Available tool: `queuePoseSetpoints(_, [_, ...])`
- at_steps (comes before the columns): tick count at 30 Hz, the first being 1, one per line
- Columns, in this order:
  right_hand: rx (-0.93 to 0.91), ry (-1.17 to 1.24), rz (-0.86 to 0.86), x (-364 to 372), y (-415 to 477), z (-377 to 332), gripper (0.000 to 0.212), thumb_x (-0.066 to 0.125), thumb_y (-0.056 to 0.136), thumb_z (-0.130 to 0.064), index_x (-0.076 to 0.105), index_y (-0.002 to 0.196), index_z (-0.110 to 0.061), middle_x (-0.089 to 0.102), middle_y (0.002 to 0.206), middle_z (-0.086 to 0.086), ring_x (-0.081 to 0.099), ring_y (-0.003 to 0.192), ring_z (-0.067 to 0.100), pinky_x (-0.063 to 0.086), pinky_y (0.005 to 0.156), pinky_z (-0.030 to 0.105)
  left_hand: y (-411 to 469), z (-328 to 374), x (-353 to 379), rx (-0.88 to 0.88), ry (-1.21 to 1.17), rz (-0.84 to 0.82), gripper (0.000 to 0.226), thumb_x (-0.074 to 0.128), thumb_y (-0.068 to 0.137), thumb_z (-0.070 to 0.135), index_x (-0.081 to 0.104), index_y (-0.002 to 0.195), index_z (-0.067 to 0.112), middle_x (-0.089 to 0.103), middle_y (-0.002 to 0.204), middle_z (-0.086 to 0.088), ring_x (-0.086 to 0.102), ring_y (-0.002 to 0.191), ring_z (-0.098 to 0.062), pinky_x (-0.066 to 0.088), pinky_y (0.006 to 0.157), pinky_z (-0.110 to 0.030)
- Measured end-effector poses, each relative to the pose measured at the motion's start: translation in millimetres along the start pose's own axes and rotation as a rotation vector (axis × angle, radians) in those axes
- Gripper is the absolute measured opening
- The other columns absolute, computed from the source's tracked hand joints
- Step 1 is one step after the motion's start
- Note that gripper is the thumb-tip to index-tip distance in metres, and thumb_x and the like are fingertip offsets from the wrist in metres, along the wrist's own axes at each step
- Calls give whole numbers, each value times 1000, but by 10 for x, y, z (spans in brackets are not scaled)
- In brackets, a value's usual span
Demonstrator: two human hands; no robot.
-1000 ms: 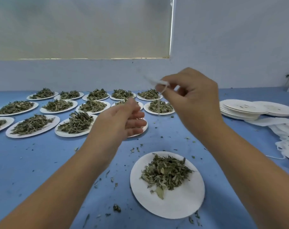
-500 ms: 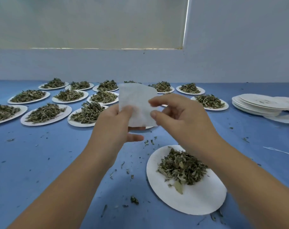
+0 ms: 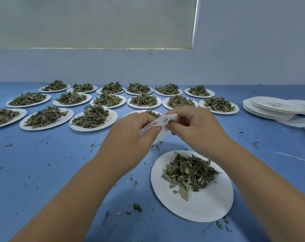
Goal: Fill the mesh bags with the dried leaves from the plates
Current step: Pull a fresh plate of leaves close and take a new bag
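Note:
A white mesh bag hangs between both hands above the blue table. My left hand pinches its left edge and my right hand pinches its right edge, so the top looks crumpled and pulled apart. Much of the bag is hidden behind my fingers. Just below, at the near right, a white plate carries a pile of dried leaves.
Several more plates of dried leaves stand in rows across the back of the blue table. A stack of bare white plates and white bags lie at the far right. A loose string and leaf crumbs are scattered about.
The bag was held up flat half a second ago. Now both hands have come lower and closer together, and the bag's top is crumpled between the fingers.

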State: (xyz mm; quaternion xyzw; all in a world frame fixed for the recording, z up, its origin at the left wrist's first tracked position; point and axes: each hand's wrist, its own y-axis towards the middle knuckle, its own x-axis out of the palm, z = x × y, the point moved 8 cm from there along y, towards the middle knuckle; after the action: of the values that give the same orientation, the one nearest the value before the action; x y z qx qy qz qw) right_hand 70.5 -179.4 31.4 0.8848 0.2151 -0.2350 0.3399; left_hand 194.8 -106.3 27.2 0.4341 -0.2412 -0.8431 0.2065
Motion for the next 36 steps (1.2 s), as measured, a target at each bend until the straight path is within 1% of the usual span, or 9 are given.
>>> queuePoseSetpoints(4, [21,-6,55,-54,-1,30,17,68,80,-20,69,89,-34,60,69,-12,48,55,0,37,55,12,-20,32,50,42,20,3,21,46,88,40,58,77,26,53,67,9,48,67,-5,34,53,-18])
queuePoseSetpoints(7, [44,49,116,-76,-4,-3,30,72,75,-29,60,102,-35,52,98,-15,61,67,2,51,69,22,-22,71,-13,64,55,105,30,45,89,34,54,68,16,45,60,6,42,60,-8,29,51,-20])
queuePoseSetpoints(10, [86,188,122,-49,-23,-57,33,68,72,-36,56,102,-33,43,94,-8,60,65,10,57,71,42,-33,125,-56,68,69,169,24,52,88,29,59,69,15,45,61,10,43,58,-5,31,55,-16])
queuePoseSetpoints(18, [173,215,192,3,-72,-60,24,56,78,-18,58,99,-29,48,86,-13,62,76,18,56,72,41,-30,205,15,43,20,165,26,69,83,21,53,62,21,43,60,9,41,56,-4,30,52,-15])
queuePoseSetpoints(23, [209,206,237,-62,-50,-1,28,56,79,-6,61,92,-30,55,85,-16,62,73,14,56,68,30,-10,81,109,-176,-233,77,23,66,83,37,58,64,27,53,60,12,45,54,1,33,49,-9])
queuePoseSetpoints(26, [209,182,215,-78,-40,19,34,57,72,0,60,88,-31,55,87,-11,53,65,6,45,52,13,-27,-37,184,-334,-427,37,15,62,84,30,63,70,25,55,59,15,44,46,0,33,43,-10])
queuePoseSetpoints(30, [206,163,165,-40,-37,13,36,58,71,3,59,83,-31,56,88,-9,49,58,-2,41,47,9,-35,26,95,-258,-229,128,11,59,85,25,61,74,26,59,74,12,48,55,1,34,49,-10])
queuePoseSetpoints(34, [222,171,145,-26,-30,18,30,60,72,-4,57,84,-32,59,94,-4,65,78,23,57,67,35,-53,197,76,-102,-42,122,7,56,89,26,55,82,27,51,86,12,48,74,0,36,61,-10])
queuePoseSetpoints(36, [216,120,128,-48,-34,16,32,61,72,-3,57,84,-32,58,95,-4,66,78,24,54,63,31,-63,204,56,-108,81,110,5,50,92,28,51,88,25,50,89,9,50,76,-6,41,62,-21])
